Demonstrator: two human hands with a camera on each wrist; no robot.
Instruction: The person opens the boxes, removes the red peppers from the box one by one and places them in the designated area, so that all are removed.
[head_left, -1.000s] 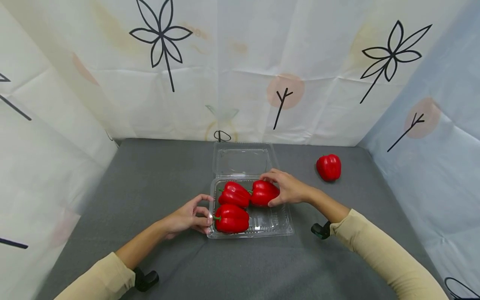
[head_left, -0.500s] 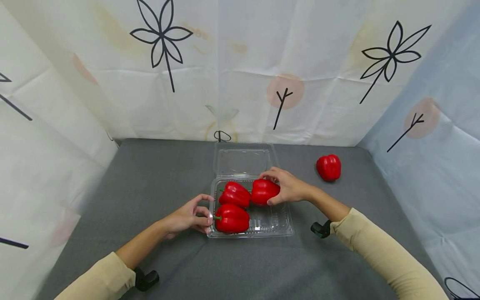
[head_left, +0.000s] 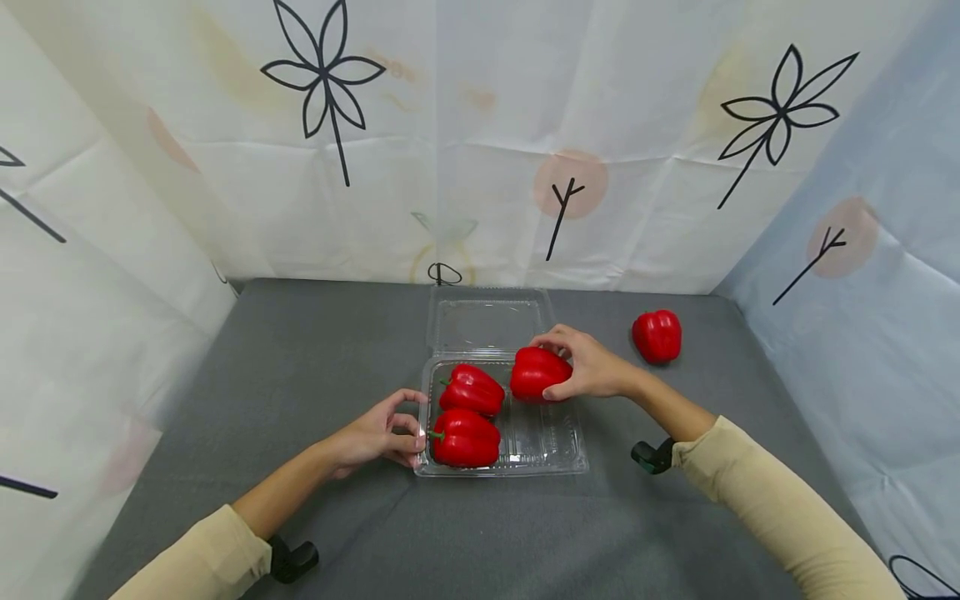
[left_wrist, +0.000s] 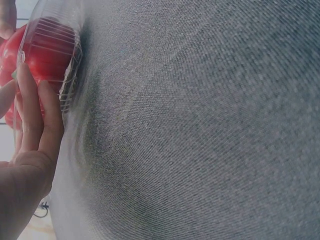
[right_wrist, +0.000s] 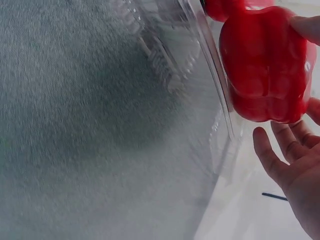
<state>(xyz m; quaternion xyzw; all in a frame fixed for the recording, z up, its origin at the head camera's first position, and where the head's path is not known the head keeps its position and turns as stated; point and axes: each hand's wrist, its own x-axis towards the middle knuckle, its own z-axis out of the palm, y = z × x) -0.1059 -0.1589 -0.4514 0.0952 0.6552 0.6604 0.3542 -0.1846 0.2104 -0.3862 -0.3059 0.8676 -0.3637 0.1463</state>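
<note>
My right hand (head_left: 592, 367) grips a glossy red bell pepper (head_left: 537, 375) between thumb and fingers, over the back right part of a clear plastic container (head_left: 543, 462). In the right wrist view this bell pepper (right_wrist: 265, 65) overlaps the container's rim, blocky end toward the palm. Two more red bell peppers lie in the container's left half: one behind (head_left: 472, 390) and one in front (head_left: 467, 439), its green stem pointing left. My left hand (head_left: 381, 432) pinches the container's left edge; in the left wrist view its fingers (left_wrist: 32, 110) lie along the ribbed outer wall.
The container's clear lid (head_left: 487, 323) lies open toward the back. Another red bell pepper (head_left: 657, 336) rests at the back right of the grey cloth-covered table (head_left: 330, 333). White printed curtains (head_left: 480, 167) enclose the back and sides.
My right hand has raised the bell pepper and shifted it back and right, widening the gap to the other two. The left hand stays at the container's edge.
</note>
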